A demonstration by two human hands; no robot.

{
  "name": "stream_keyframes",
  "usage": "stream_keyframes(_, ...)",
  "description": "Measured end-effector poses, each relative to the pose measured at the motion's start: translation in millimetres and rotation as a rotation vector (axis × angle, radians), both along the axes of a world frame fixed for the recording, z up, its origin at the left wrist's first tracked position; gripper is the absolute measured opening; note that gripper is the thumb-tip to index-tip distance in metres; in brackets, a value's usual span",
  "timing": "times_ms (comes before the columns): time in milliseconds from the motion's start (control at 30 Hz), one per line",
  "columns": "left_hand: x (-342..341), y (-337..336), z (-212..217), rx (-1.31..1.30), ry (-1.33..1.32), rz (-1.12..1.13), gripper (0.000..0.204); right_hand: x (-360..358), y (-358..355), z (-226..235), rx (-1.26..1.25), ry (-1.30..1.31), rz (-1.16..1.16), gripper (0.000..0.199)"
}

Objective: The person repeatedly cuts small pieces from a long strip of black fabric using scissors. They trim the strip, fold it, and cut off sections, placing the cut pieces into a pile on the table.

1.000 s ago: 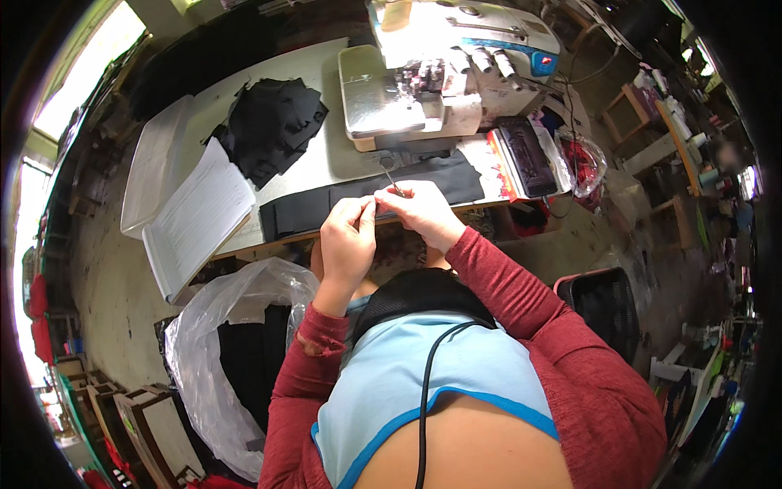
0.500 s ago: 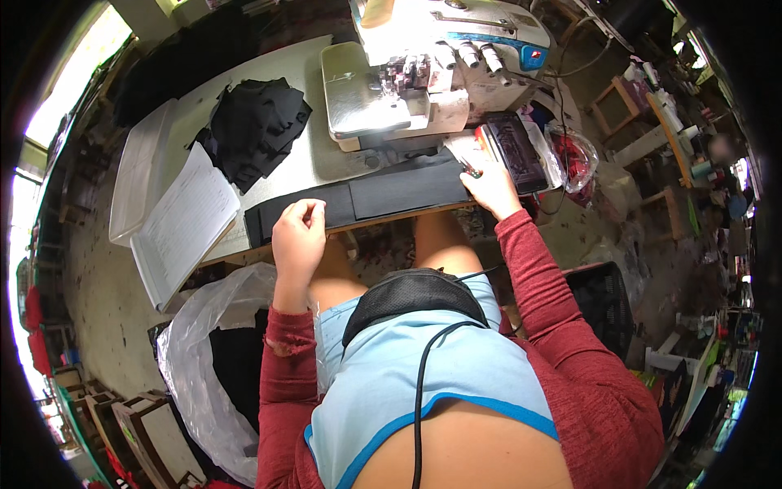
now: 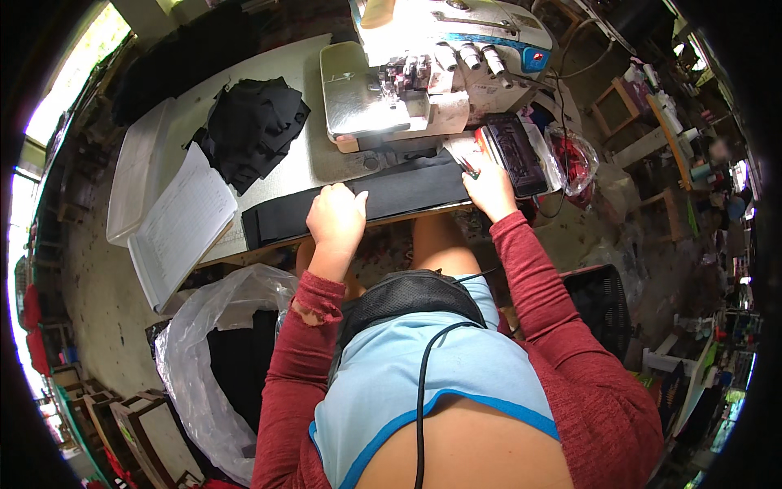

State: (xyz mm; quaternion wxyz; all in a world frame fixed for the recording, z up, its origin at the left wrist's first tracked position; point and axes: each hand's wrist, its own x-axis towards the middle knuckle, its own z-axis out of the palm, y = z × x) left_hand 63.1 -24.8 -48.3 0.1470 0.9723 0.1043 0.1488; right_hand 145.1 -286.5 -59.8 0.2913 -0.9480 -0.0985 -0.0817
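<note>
A long black fabric strip [image 3: 415, 186] lies along the front edge of the sewing table. My left hand [image 3: 336, 216] is closed at the strip's middle, knuckles up and thumb to the right; its fingertips are hidden against the cloth. At the strip's right end is my right hand [image 3: 490, 191], its fingers closed around a small metal tool [image 3: 470, 169], mostly covered by the hand, so its kind is unclear. Behind the strip stands an overlock sewing machine [image 3: 440, 90] with its lamp lit. A crumpled pile of black fabric [image 3: 254, 130] rests on the table's left part.
An open notebook [image 3: 181, 224] leans over the table's left edge, beside a clear plastic bin [image 3: 140, 175]. A dark tray [image 3: 517, 155] sits right of my right hand. Below left is a clear plastic bag [image 3: 191, 367] with black cloth; a black basket [image 3: 601, 306] stands at right.
My left hand has moved right along the strip, turning from a raised pinch to a closed hand against the cloth. My right hand has barely shifted and still holds the tool.
</note>
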Motion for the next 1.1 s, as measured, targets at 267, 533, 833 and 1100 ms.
stream_keyframes(267, -3, -18, 10, -0.552, -0.077, -0.139, 0.027, -2, -3, -7, 0.089, 0.032, -0.015, 0.033)
stream_keyframes(533, -44, -13, 51, -0.480, -0.166, -0.801, 0.028, 0, 6, -2, 0.226, -0.065, 0.144, 0.027)
stream_keyframes(833, -49, 2, 83, -0.588, -0.149, -0.624, 0.027, 5, 6, 30, 0.297, -0.024, 0.256, 0.010)
stream_keyframes(1100, 71, 66, 105, 0.138, -0.566, -0.157, 0.019, 33, 82, 96, 0.781, 0.340, 0.372, 0.013)
